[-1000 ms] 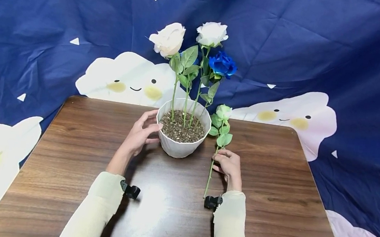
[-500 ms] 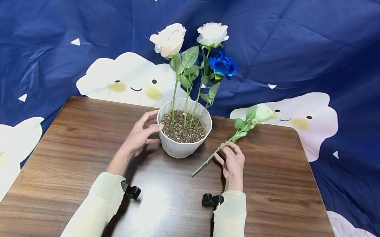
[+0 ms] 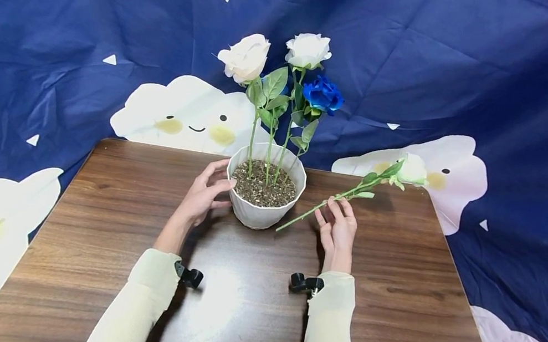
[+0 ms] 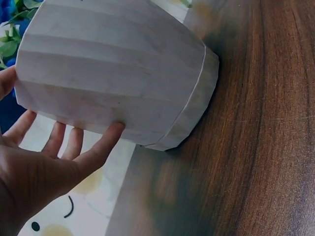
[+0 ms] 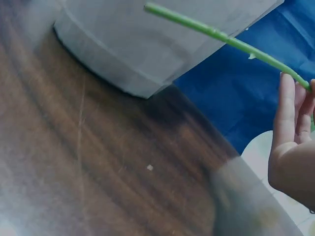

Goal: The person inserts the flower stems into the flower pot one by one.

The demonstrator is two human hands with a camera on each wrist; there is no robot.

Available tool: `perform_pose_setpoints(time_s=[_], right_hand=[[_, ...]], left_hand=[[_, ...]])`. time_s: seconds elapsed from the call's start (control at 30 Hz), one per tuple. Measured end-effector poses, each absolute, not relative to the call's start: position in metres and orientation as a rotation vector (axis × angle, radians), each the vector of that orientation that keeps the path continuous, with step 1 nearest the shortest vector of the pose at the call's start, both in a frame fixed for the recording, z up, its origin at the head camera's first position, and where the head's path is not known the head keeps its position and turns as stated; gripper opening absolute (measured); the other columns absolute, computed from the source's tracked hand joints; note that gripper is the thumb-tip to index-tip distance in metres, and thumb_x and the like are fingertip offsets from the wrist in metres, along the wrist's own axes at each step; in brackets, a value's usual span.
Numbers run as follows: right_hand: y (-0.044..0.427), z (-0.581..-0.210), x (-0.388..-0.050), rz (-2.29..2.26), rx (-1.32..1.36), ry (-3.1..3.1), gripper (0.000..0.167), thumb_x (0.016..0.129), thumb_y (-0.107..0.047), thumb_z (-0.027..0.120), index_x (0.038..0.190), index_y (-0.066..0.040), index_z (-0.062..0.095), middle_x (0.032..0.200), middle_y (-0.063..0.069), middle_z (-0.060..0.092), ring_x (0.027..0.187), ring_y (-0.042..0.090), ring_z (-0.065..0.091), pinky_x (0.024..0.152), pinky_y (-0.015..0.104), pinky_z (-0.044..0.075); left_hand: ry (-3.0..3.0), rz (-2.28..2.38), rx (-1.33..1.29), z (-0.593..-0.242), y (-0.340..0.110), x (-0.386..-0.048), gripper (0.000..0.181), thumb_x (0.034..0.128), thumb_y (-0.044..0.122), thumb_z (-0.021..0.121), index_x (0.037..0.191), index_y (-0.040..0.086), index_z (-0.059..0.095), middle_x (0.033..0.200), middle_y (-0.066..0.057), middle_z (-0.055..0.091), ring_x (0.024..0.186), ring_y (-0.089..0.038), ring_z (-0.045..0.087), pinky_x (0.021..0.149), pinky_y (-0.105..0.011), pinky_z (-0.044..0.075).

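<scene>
A white faceted flowerpot (image 3: 256, 214) filled with soil stands on the table, with two white roses (image 3: 244, 58) and a blue rose (image 3: 323, 94) upright in it. More blue shows behind the leaves. My left hand (image 3: 201, 194) rests against the pot's left side, its spread, fairly straight fingers touching the wall. To the right of the pot, my right hand (image 3: 339, 228) pinches the stem of a white-green rose (image 3: 411, 170) between thumb and fingertips. That rose slants, bloom up to the right, and its bare stem end (image 5: 147, 7) appears in front of the pot in the right wrist view.
The brown wooden table (image 3: 239, 312) ends behind the pot at a dark blue curtain (image 3: 416, 58) printed with clouds and triangles. A small pale crumb (image 5: 150, 167) lies on the tabletop near the pot.
The held rose has swung from nearly upright to slanting right, its stem end moving up and left towards the pot. My right hand has turned and risen slightly; the left hand stays put.
</scene>
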State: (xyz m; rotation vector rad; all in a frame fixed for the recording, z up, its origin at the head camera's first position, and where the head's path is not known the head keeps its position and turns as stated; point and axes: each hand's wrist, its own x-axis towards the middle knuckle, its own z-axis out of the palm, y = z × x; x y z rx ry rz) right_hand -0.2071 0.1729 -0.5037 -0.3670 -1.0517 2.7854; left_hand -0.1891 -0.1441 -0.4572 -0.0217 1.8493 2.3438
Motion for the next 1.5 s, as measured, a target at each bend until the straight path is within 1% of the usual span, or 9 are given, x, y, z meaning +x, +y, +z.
perform_pose_setpoints(time_s=[0.17,0.37,0.53,0.7,0.93,1.17,1.4,1.5], right_hand=[[0.175,-0.496,-0.211,2.800,-0.268,-1.004,0.021,0.097,0.009,0.058,0.094,-0.010,0.064,0.093,0.004,0.066,0.073,0.013,0.067,0.061,0.027,0.062],[0.178,-0.483,-0.213,2.777,-0.229,-0.991,0.021,0.097,0.010,0.057,0.097,-0.010,0.062,0.097,0.005,0.063,0.075,0.015,0.064,0.062,0.028,0.061],[0.177,-0.469,-0.215,2.757,-0.215,-0.961,0.017,0.097,0.007,0.060,0.100,-0.010,0.058,0.094,0.006,0.064,0.077,0.016,0.066,0.062,0.029,0.062],[0.174,-0.457,-0.215,2.730,-0.242,-0.994,0.015,0.096,0.003,0.064,0.098,-0.010,0.055,0.089,0.005,0.065,0.077,0.016,0.066,0.061,0.029,0.062],[0.165,-0.443,-0.215,2.712,-0.225,-0.924,0.017,0.095,0.004,0.065,0.096,-0.008,0.051,0.087,0.007,0.065,0.077,0.018,0.065,0.059,0.030,0.062],[0.149,-0.433,-0.216,2.627,-0.180,-0.963,0.017,0.097,0.008,0.059,0.099,-0.008,0.053,0.091,0.007,0.061,0.078,0.018,0.063,0.060,0.033,0.064],[0.135,-0.427,-0.217,2.502,-0.141,-1.068,0.019,0.095,0.005,0.064,0.102,-0.009,0.052,0.094,0.010,0.059,0.080,0.021,0.064,0.056,0.032,0.063],[0.130,-0.423,-0.217,2.461,-0.129,-1.120,0.019,0.096,0.003,0.064,0.103,-0.009,0.051,0.094,0.009,0.058,0.080,0.019,0.063,0.055,0.031,0.063]], left_hand=[[1.845,2.349,-0.014,-0.456,-0.144,-0.189,0.062,0.0963,0.014,0.065,0.153,0.017,0.040,0.149,-0.019,0.043,0.125,-0.037,0.052,0.097,-0.066,0.050],[1.851,2.354,-0.017,-0.457,-0.143,-0.190,0.061,0.0961,0.013,0.065,0.153,0.017,0.041,0.148,-0.019,0.045,0.123,-0.036,0.053,0.096,-0.066,0.050],[1.849,2.362,-0.018,-0.459,-0.142,-0.191,0.061,0.0954,0.014,0.066,0.152,0.018,0.042,0.147,-0.019,0.046,0.122,-0.035,0.054,0.096,-0.066,0.050],[1.844,2.373,-0.027,-0.458,-0.142,-0.189,0.061,0.0950,0.013,0.066,0.151,0.019,0.043,0.146,-0.018,0.046,0.122,-0.035,0.054,0.096,-0.067,0.049],[1.851,2.361,-0.028,-0.459,-0.142,-0.189,0.063,0.0955,0.014,0.066,0.153,0.017,0.041,0.148,-0.019,0.045,0.125,-0.037,0.052,0.096,-0.065,0.051],[1.848,2.361,-0.033,-0.459,-0.141,-0.188,0.063,0.0962,0.013,0.065,0.154,0.017,0.040,0.149,-0.020,0.044,0.126,-0.038,0.051,0.096,-0.064,0.051],[1.847,2.362,-0.034,-0.459,-0.142,-0.188,0.063,0.0957,0.014,0.066,0.153,0.017,0.041,0.148,-0.019,0.045,0.126,-0.038,0.052,0.095,-0.064,0.052],[1.848,2.359,-0.033,-0.459,-0.143,-0.188,0.063,0.0957,0.014,0.066,0.153,0.018,0.041,0.147,-0.018,0.045,0.126,-0.037,0.052,0.095,-0.064,0.052]])
